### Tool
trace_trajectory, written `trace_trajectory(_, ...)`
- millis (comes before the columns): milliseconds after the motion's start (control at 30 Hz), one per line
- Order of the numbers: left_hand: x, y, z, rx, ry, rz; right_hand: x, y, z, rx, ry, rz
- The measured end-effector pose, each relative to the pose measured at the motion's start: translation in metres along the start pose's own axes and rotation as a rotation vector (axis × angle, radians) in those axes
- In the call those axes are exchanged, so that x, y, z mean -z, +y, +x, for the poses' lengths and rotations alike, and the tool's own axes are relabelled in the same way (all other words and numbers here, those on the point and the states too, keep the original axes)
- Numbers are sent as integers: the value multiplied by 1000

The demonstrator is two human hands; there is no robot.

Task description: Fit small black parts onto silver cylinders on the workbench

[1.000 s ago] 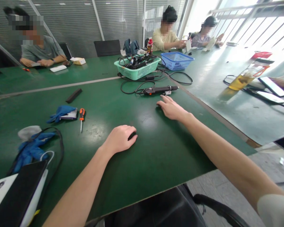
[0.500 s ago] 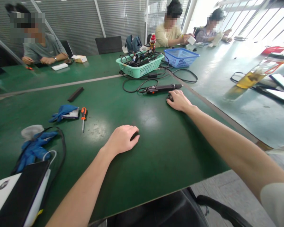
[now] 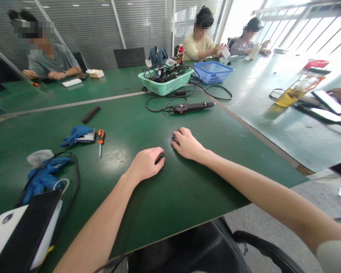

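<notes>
On the green table [image 3: 147,212], my left hand [image 3: 146,163] is curled round a small black piece [image 3: 159,157], whose dark face shows between thumb and fingers. To its right, my right hand [image 3: 187,145] closes over a small dark object [image 3: 175,139]. Fingers cover most of both, so their kind cannot be made out. A short gap separates the two hands. Beyond my right hand lies a black electric screwdriver [image 3: 191,107] with its cord looped on the table. An orange-and-black hand screwdriver [image 3: 101,141] rests left of my left hand.
Blue gloves [image 3: 78,135] and a dark bar [image 3: 91,114] lie at left; a phone [image 3: 25,231] sits near left. A green basket [image 3: 166,86] of tools and a blue basket [image 3: 214,72] stand at the back. A bottle [image 3: 292,94] stands right. Several people sit around.
My right hand has moved left and nearer with its dark object, from beside the electric screwdriver to near my left hand. My left hand stays almost in place. Another person's hand now shows at far right.
</notes>
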State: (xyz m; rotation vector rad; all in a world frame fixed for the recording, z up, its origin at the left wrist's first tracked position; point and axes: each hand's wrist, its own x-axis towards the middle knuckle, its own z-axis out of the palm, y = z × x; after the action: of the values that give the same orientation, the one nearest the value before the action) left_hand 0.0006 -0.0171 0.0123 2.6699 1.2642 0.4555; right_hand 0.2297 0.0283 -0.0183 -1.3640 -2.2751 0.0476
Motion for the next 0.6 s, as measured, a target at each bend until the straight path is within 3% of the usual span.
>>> trace_trajectory(100,0,0,1,94,38,-37,-7,-49,-4,42,14,48)
trace_trajectory(200,0,-1,1,111,49,-33,-8,-73,-6,77,-23,75)
trace_trajectory(433,3,-1,0,77,9,-7,11,-59,-7,37,-120,357)
trace_trajectory(600,0,0,6,85,21,13,21,-44,-8,79,-152,381)
